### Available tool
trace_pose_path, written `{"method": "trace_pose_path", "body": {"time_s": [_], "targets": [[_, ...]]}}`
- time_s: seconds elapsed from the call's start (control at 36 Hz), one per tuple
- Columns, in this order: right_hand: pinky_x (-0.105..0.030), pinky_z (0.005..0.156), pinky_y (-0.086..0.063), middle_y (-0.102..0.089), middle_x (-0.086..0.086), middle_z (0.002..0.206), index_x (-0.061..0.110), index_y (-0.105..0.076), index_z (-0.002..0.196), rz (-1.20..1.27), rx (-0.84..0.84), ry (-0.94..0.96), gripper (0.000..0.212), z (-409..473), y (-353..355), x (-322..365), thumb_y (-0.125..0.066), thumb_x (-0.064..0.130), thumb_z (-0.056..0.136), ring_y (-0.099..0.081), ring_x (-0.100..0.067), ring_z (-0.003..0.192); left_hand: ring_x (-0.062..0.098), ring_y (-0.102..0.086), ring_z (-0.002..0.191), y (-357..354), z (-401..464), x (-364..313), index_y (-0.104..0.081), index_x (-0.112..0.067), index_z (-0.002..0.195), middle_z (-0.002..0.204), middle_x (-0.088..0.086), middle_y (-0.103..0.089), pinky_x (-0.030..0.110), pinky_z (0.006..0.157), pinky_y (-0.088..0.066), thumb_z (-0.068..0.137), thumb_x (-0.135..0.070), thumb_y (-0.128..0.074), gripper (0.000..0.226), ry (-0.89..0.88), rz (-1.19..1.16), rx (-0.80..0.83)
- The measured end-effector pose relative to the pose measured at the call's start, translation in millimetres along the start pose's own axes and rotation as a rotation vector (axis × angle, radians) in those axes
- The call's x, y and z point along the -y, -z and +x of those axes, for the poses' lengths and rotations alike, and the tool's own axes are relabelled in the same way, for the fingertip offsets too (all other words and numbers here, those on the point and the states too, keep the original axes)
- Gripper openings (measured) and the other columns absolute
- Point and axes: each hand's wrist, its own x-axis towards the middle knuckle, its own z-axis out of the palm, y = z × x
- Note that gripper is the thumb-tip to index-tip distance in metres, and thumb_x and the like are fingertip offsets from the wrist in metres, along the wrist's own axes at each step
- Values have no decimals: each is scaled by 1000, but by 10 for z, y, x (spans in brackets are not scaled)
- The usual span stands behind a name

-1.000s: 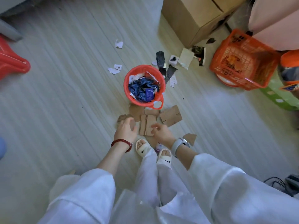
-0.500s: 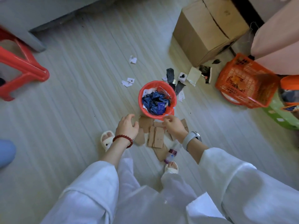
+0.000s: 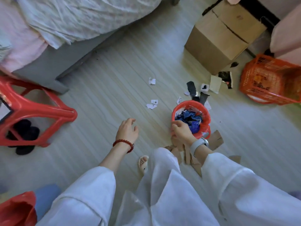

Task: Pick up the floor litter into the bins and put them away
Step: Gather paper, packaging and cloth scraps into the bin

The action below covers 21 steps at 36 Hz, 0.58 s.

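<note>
Red stool (image 3: 37, 111) at the left, left hand (image 3: 127, 130) hanging empty, fingers loosely curled, paper scraps (image 3: 152, 104) on the floor, right hand (image 3: 180, 132) gripping the near rim of the red bin (image 3: 206, 118), orange basket (image 3: 270, 79) far right

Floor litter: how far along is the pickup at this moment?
Done: the small red bin already holds crumpled blue wrappers. In hand: the right hand grips the bin's near rim; the left hand hangs open, holding nothing. Left: cardboard pieces by the bin, white paper scraps and dark scraps beyond it, and the orange basket not yet put away.
</note>
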Motion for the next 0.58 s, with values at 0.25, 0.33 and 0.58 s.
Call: {"method": "trace_pose_path", "body": {"time_s": [0.25,0.33,0.58], "targets": [[-26,52,-36,-49,-2,73,-2,-48,124,311,-159,-150,35,773,86,611,-34,3,92,-45,-14,56,24,-51,116,470,1248,-740,-49,-11,126,127,11,-51,29,94,-38,90,-13,-47,36,-213,148,133],[-25,53,-37,-49,-2,73,-2,-48,122,392,-185,-189,33,1111,103,921,-33,2,93,-46,-14,58,24,-52,115,635,1802,-1048,-50,-10,125,125,10,-53,30,94,-39,89,-12,-48,36,-286,231,167],[-31,71,-48,-57,-8,92,0,-51,121,467,-274,-215,32,1898,204,1556,-39,5,92,-55,-22,79,25,-51,116,694,3157,-1757,-49,-7,126,125,15,-52,33,97,-40,89,-11,-49,38,-437,466,377]]}}
